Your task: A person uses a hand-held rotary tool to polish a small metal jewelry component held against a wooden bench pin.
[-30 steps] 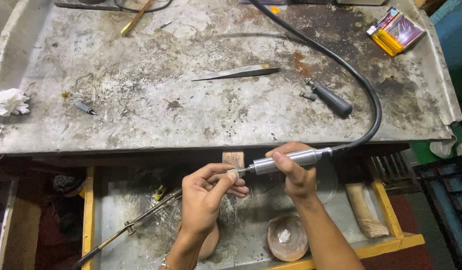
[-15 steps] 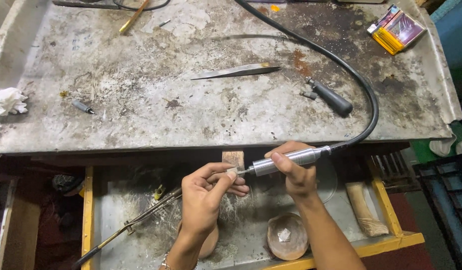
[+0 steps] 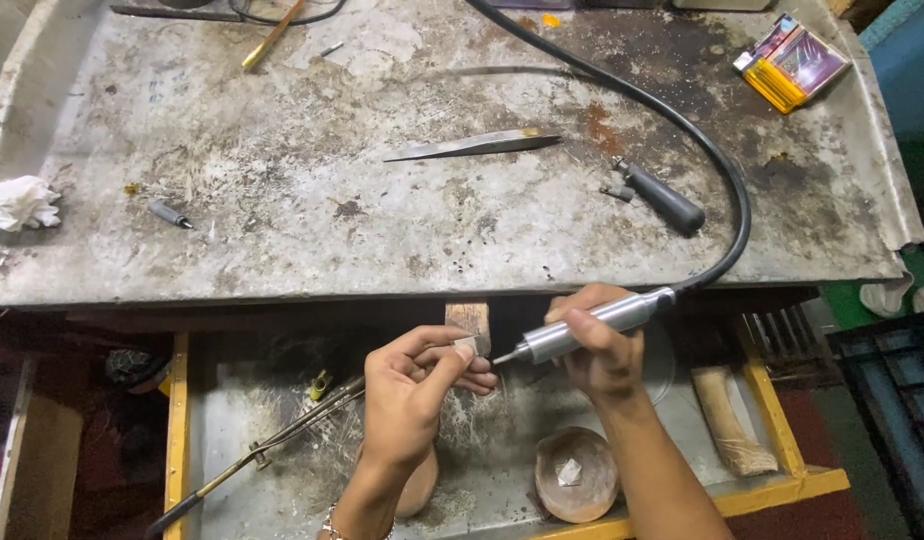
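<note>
While the left hand (image 3: 414, 390), low and a little left of centre in the frame, pinches a small pale flat piece (image 3: 466, 347) between thumb and fingertips, that piece sits just below the front edge of the metal-topped bench (image 3: 282, 220) and against a little wooden peg (image 3: 469, 318) that juts out there. It looks light, thin and rigid, and probably slippery with dust, so a hold by its edges, braced on the peg, seems the safest place to grip it; being so small, it could easily flick out of the fingers.

Just to its right, the right hand (image 3: 602, 355) is wrapped closed around a silver rotary handpiece (image 3: 587, 327), whose fine tip all but touches the piece. This tool looks stiff and fairly heavy, and its black flexible shaft (image 3: 722, 180), arching up across the bench toward the top of the frame, likely tugs at the wrist.

Around them, at far left lies a crumpled white rag (image 3: 17, 203); lower left, long tongs (image 3: 272, 445) in the open tray; upper centre, a flat metal blade (image 3: 472, 146); right of it, a black-handled tool (image 3: 662, 198); below, a shallow brown dish (image 3: 575, 475) close under the right forearm.
</note>
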